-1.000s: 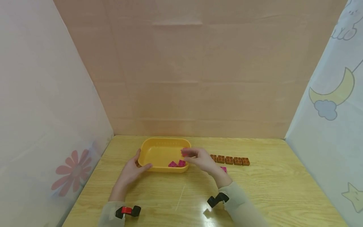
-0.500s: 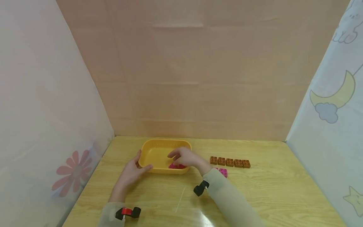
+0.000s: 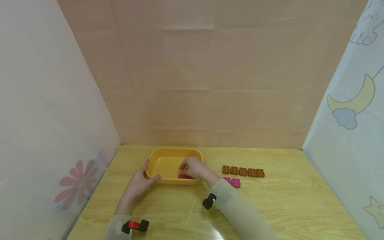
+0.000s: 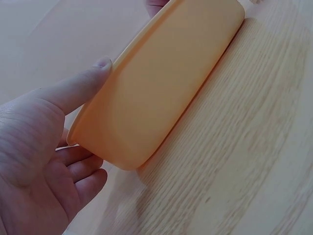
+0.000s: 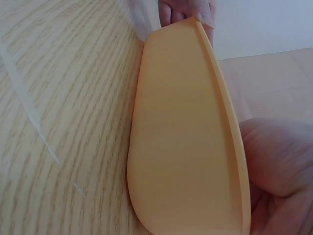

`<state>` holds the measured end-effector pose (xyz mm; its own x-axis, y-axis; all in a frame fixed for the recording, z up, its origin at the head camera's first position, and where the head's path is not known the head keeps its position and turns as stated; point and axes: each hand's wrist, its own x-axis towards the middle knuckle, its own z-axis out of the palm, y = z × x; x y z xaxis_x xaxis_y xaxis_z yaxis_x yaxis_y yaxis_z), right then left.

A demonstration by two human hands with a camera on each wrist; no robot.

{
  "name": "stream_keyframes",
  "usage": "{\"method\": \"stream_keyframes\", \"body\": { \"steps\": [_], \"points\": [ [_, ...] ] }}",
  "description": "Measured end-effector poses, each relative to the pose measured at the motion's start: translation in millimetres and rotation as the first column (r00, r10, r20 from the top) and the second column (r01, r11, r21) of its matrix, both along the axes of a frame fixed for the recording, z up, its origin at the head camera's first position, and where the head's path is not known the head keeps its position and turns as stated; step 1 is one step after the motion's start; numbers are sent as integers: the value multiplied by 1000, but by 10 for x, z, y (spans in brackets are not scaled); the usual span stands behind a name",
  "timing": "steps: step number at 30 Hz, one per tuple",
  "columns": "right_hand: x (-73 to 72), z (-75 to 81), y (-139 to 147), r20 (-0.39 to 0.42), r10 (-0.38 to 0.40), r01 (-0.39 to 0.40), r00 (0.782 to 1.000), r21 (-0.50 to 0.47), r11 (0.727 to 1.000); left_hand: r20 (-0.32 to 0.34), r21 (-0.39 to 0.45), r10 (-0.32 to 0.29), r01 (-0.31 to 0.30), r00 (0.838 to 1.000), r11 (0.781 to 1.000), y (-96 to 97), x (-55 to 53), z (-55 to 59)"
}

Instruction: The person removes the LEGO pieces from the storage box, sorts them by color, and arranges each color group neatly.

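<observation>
My left hand (image 3: 139, 181) grips the left end of a shallow yellow plastic tray (image 3: 175, 181). In the left wrist view, its thumb lies on the rim and its other fingers bend behind the end wall. My right hand (image 3: 195, 167) reaches over the tray's right side with bent fingers, down at the pink toy bricks (image 3: 185, 176) near the front wall. Its fingertips are partly hidden, and I cannot tell whether they hold a brick. The right wrist view shows mainly the outer wall of the tray (image 5: 188, 127), which hides the bricks inside.
To the right of the tray, several brown toy bricks (image 3: 243, 171) stand in a row on the wooden table (image 3: 288, 200). In front of them sit two pink bricks (image 3: 236, 183), one partly behind the right sleeve. A beige back wall (image 3: 195, 83) rises behind the table.
My right hand has moved left from the tray's right edge and down toward the pink bricks inside. Both pink bricks on the table have come into view. My left hand keeps its grip.
</observation>
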<state>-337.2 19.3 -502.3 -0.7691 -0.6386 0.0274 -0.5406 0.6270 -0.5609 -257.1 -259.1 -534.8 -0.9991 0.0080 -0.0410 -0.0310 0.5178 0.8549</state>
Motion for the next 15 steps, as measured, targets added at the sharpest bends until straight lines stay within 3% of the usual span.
{"method": "stream_keyframes", "body": {
  "steps": [11,15],
  "points": [
    [21,-4,13,-89,-16,17,996,5,1000,10,19,1,-1,1000,1000,-2,3,11],
    [28,-1,32,-47,-1,0,999,-15,1000,9,19,0,0,1000,1000,3,19,13]
  ]
}}
